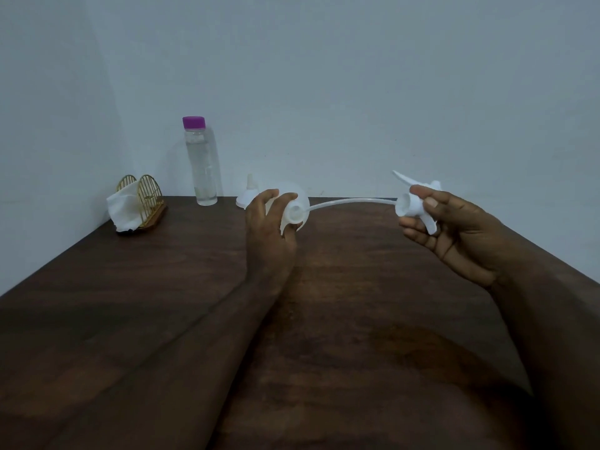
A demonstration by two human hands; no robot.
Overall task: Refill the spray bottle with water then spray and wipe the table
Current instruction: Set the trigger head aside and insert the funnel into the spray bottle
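Note:
My left hand [269, 228] grips the white spray bottle [297, 206], tilted so its open neck faces right. My right hand [454, 228] holds the white trigger spray head [417, 203], off the bottle. The head's thin dip tube [350, 202] arcs left, with its tip at the bottle's mouth. A tall clear water bottle [203, 167] with a purple cap stands at the back of the dark wooden table [194, 303]. A small white funnel [248, 194] sits just behind my left hand, partly hidden by it.
A gold wire napkin holder [143, 199] with white tissue stands at the back left, next to the wall corner. Pale walls close the table's far and left sides. The table's right edge runs diagonally under my right forearm.

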